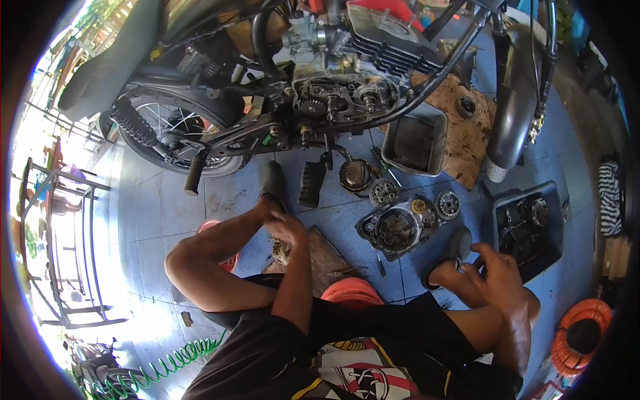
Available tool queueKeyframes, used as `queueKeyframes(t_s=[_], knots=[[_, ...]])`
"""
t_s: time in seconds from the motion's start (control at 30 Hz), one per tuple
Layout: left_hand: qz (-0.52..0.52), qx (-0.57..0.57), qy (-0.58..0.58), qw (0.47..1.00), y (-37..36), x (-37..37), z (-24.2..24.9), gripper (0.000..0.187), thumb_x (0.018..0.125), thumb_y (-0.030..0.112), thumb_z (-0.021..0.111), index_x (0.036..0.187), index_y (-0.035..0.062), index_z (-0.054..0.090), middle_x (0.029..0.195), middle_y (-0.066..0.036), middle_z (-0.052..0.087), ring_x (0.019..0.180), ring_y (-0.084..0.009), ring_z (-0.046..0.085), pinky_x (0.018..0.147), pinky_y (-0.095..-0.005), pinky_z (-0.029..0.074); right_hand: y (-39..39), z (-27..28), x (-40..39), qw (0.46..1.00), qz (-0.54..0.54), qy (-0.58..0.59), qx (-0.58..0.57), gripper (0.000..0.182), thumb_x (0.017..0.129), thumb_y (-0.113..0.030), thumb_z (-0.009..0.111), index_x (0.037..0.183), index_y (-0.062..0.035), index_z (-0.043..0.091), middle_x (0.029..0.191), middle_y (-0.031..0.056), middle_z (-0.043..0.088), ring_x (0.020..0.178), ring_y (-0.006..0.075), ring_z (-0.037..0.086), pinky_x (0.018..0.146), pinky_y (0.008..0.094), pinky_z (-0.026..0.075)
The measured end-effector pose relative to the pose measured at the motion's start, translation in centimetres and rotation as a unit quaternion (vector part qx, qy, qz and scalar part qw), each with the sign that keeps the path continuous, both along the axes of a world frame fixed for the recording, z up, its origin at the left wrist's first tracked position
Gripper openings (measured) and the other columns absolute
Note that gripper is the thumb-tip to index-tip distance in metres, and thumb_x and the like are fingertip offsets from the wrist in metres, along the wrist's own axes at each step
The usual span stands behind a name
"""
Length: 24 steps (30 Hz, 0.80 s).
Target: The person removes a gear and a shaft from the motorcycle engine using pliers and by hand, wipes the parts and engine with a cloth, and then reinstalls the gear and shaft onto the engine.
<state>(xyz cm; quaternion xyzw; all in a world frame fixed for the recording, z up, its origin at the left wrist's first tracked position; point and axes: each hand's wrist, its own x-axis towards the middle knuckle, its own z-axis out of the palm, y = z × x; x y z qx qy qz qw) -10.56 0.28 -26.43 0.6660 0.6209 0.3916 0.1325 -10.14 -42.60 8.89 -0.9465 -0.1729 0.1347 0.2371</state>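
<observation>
Left of the round grey metal engine cover (399, 229) on the blue tiled floor (167, 200), the left hand (285, 227) curls loosely, holding nothing visible; right of the cover, the right hand (499, 277) grips a black sandalled foot (448, 257)

This was a motorcycle repair workshop, open to the street on one side. A black motorcycle with its engine cover removed (333, 93) stood on a blue-grey tiled floor (167, 207), its gears exposed. Loose parts lay spread below it: a grey metal engine cover (397, 230), round clutch discs (448, 204), a rectangular grey drain pan (413, 143) and a dark tray of parts (530, 227) (probably oily). A coiled green air hose (170, 365) lay nearby.
</observation>
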Motion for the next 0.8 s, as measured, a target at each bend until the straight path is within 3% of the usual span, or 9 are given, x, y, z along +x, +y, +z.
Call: queueKeyframes(t_s=[0.07, 0.2, 0.27, 0.4, 0.47, 0.6, 0.67, 0.77, 0.8], knots=[[-0.001, -0.176, 0.198, 0.964, -3.6, -3.4, -0.9, 0.044, 0.092, 0.031, 0.052, 0.12, -0.0036, 0.051, 0.121, -0.024, 0.055, 0.111, -0.0411, 0.054, 0.098, -0.0489, 0.04, 0.1, 0.1, 0.1, 0.999, 0.016, 0.027, -0.044, 0.036, 0.083, -0.025, 0.067, 0.107, 0.0006, 0.057, 0.077, 0.0179, 0.065, 0.07, 0.0349, 0.065, 0.065, 0.0426, 0.051], [0.022, 0.016, 0.353, 0.935, -6.1, -5.7, -11.0, 0.04, 0.087, 0.029, 0.056, 0.116, 0.0014, 0.058, 0.114, -0.016, 0.06, 0.102, -0.039, 0.059, 0.098, -0.0515, 0.038, 0.1, 0.7, 0.2, 0.996, 0.006, 0.028, -0.088, 0.04, 0.083, -0.027, 0.067, 0.113, -0.0027, 0.056, 0.083, 0.0158, 0.067, 0.081, 0.0341, 0.065, 0.076, 0.0423, 0.05], [-0.033, -0.088, 0.415, 0.905, -5.4, -2.0, -11.7, 0.038, 0.086, 0.028, 0.057, 0.115, 0.0032, 0.059, 0.115, -0.015, 0.061, 0.103, -0.0389, 0.059, 0.097, -0.0517, 0.04, -0.1, 0.7, 0.3, 0.995, -0.01, 0.038, -0.088, 0.042, 0.083, -0.029, 0.066, 0.114, -0.0028, 0.056, 0.083, 0.0158, 0.067, 0.083, 0.0343, 0.065, 0.079, 0.0427, 0.05], [-0.145, -0.265, 0.543, 0.783, 4.5, -10.5, -14.4, 0.035, 0.085, 0.026, 0.058, 0.114, 0.0068, 0.062, 0.115, -0.012, 0.062, 0.103, -0.0388, 0.06, 0.093, -0.0522, 0.043, -1.1, -0.7, 0.1, 0.995, 0.028, -0.024, -0.094, 0.04, 0.084, -0.032, 0.064, 0.108, -0.0017, 0.055, 0.079, 0.0184, 0.065, 0.079, 0.0366, 0.065, 0.072, 0.045, 0.05], [-0.165, -0.201, 0.447, 0.856, 6.9, -11.3, -16.2, 0.031, 0.085, 0.026, 0.056, 0.105, 0.0066, 0.067, 0.107, -0.014, 0.067, 0.096, -0.0339, 0.065, 0.08, -0.0474, 0.05, -1.9, -1.3, -0.3, 0.994, 0.055, -0.043, -0.079, 0.036, 0.084, -0.032, 0.064, 0.1, -0.001, 0.054, 0.07, 0.0201, 0.063, 0.071, 0.0383, 0.065, 0.064, 0.0469, 0.05], [-0.458, -0.284, 0.397, 0.743, 0.9, -5.2, -2.9, 0.032, 0.087, 0.027, 0.051, 0.093, 0.0017, 0.07, 0.092, -0.018, 0.07, 0.086, -0.0283, 0.068, 0.069, -0.0411, 0.053, -2.0, -1.0, -0.6, 0.994, 0.053, -0.008, -0.095, 0.038, 0.085, -0.035, 0.063, 0.095, 0.0008, 0.055, 0.065, 0.0205, 0.062, 0.065, 0.0385, 0.064, 0.058, 0.0463, 0.05], [-0.65, -0.169, 0.48, 0.564, -4.0, -1.9, 0.9, 0.037, 0.085, 0.031, 0.055, 0.086, -0.0024, 0.07, 0.084, -0.02, 0.07, 0.074, -0.0249, 0.069, 0.067, -0.0371, 0.052, -1.6, -0.6, -0.7, 0.993, 0.069, 0.028, -0.096, 0.041, 0.086, -0.036, 0.063, 0.093, 0.0034, 0.055, 0.063, 0.0218, 0.062, 0.063, 0.0391, 0.064, 0.056, 0.0469, 0.05], [-0.635, -0.482, 0.181, 0.577, -12.7, 0.1, 6.5, 0.037, 0.085, 0.033, 0.058, 0.09, -0.0023, 0.07, 0.079, -0.013, 0.069, 0.069, -0.0214, 0.066, 0.066, -0.0359, 0.053, -0.9, -2.4, -1.5, 0.995, 0.077, -0.028, -0.06, 0.046, 0.089, -0.039, 0.059, 0.097, 0.0061, 0.055, 0.063, 0.022, 0.062, 0.063, 0.0383, 0.065, 0.056, 0.0451, 0.051], [-0.589, -0.625, 0.073, 0.507, -17.7, 0.7, 13.3, 0.035, 0.091, 0.028, 0.055, 0.101, -0.0023, 0.067, 0.081, -0.008, 0.068, 0.068, -0.0208, 0.065, 0.064, -0.034, 0.053, -0.7, -3.3, -2.1, 0.994, 0.066, -0.077, -0.037, 0.049, 0.09, -0.041, 0.057, 0.1, 0.0068, 0.055, 0.064, 0.0214, 0.063, 0.062, 0.0382, 0.065, 0.056, 0.0444, 0.052]])
